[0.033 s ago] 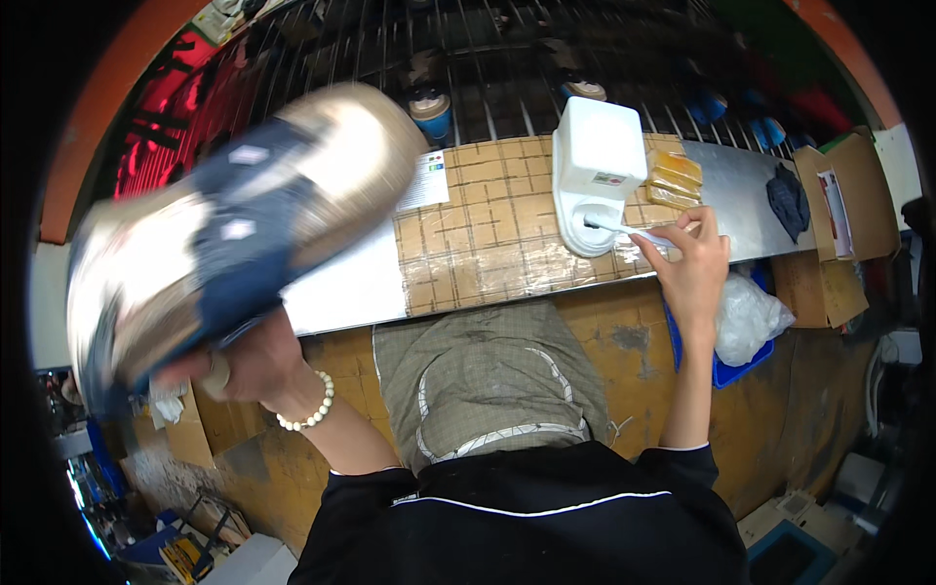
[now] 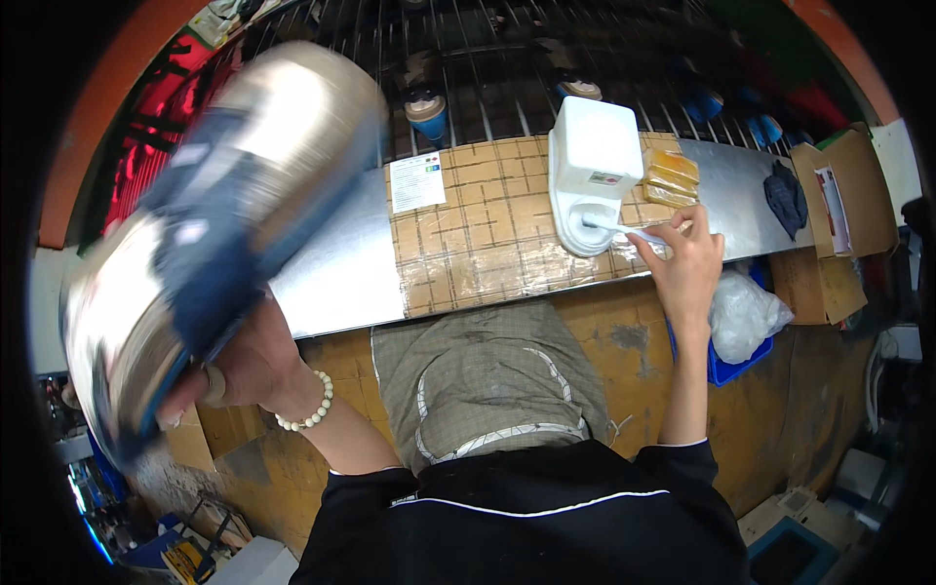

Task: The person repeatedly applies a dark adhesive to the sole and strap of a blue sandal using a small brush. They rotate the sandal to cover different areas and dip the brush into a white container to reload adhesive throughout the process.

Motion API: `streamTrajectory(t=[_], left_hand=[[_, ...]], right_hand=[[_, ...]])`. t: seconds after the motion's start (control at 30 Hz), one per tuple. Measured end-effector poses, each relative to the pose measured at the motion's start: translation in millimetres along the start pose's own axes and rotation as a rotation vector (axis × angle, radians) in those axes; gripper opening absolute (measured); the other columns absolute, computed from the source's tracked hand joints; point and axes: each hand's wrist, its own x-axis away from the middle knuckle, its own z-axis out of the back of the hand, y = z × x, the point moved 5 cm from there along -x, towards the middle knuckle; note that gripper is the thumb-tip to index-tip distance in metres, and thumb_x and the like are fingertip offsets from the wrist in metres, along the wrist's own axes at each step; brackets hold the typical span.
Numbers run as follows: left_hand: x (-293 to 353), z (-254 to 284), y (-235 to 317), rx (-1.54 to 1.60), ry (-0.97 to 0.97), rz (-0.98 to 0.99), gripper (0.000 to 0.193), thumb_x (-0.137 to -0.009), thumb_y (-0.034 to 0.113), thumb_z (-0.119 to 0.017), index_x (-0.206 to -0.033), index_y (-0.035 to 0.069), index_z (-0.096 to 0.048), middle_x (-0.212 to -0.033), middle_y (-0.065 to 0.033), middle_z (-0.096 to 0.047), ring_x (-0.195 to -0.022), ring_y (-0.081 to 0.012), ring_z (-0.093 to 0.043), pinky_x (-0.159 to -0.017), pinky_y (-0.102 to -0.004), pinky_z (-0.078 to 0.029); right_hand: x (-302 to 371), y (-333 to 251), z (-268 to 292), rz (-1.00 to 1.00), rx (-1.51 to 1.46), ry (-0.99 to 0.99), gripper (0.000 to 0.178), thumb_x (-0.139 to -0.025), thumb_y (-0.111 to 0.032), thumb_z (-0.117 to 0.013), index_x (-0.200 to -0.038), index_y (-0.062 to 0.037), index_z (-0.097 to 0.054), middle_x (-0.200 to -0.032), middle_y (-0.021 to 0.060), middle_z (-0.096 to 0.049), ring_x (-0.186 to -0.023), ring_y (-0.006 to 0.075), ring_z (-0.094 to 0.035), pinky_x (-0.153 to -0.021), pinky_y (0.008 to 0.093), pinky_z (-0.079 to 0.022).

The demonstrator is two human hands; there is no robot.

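Note:
My left hand is closed round the near end of a sandal, lifted over the bench's left part. It has a pale gold footbed and a wide navy strap with light marks; motion smears its outline. On the right, my right hand pinches a thin pale brush between thumb and fingers. The brush tip dips into the round cup at the foot of a white plastic dispenser, which stands upright on the bench. Some of my left fingers are hidden beneath the sandal.
Cardboard with a grid covers the bench's middle, with a printed card on it. Yellow-brown blocks lie beside the dispenser. Farther right are a dark cloth and a carton. A blue bin holds a clear plastic bag.
The sandal has swung to the left and turned more upright in my left hand, uncovering more of the printed card. My right hand and the brush stay almost where they were.

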Motion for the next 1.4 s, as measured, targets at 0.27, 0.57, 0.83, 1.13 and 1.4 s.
streamTrajectory(t=[0.27,0.57,0.83,1.13,1.4], left_hand=[[-6,-37,-11,0.139,-0.164,0.129,0.114,-0.052,0.059,-0.084,-0.147,0.015,-0.036,-0.157,-0.009,-0.024,-0.144,-0.0422,-0.017,-0.114,-0.0689,-0.012],[18,7,-34,-0.12,-0.191,0.097,0.081,-0.076,0.037,-0.074,-0.142,0.005,-0.039,-0.152,-0.0168,-0.032,-0.14,-0.0362,-0.029,-0.117,-0.0544,-0.025],[34,-76,-38,0.041,-0.153,0.244,0.082,-0.075,0.026,-0.062,-0.147,0.003,-0.03,-0.154,-0.02,-0.026,-0.136,-0.0352,-0.037,-0.112,-0.0489,-0.036],[41,-96,-16,-0.112,-0.275,0.241,0.089,-0.067,0.023,-0.063,-0.148,0.001,-0.031,-0.156,-0.0231,-0.019,-0.142,-0.0357,-0.027,-0.115,-0.0507,-0.029],[57,-85,-21,-0.105,-0.508,0.195,0.087,-0.063,0.018,-0.068,-0.144,0.004,-0.04,-0.154,-0.0158,-0.028,-0.146,-0.0398,-0.01,-0.118,-0.053,-0.02]], right_hand=[[13,13,-9,-0.083,-0.05,0.072,0.02,-0.072,-0.027,-0.082,-0.079,-0.0103,-0.076,-0.088,0.0032,-0.05,-0.076,0.0198,-0.052,-0.074,0.0354,-0.036],[38,22,-22,-0.417,-0.532,-0.093,0.02,-0.084,-0.02,-0.074,-0.084,0.0002,-0.073,-0.074,0.0057,-0.052,-0.07,0.015,-0.05,-0.059,0.03,-0.038],[-26,-83,99,0.164,-0.935,0.249,0.03,-0.068,-0.027,-0.084,-0.091,-0.0077,-0.078,-0.083,0.0014,-0.044,-0.074,0.0112,-0.043,-0.062,0.0236,-0.032],[-53,-129,132,0.376,-0.741,0.454,0.041,-0.057,-0.03,-0.087,-0.092,-0.0102,-0.078,-0.084,0.0008,-0.042,-0.073,0.0133,-0.043,-0.061,0.0248,-0.031],[-59,-126,150,0.402,-0.594,0.492,0.035,-0.068,-0.027,-0.083,-0.093,-0.0031,-0.076,-0.085,0.0034,-0.044,-0.08,0.0144,-0.044,-0.067,0.0255,-0.035]])
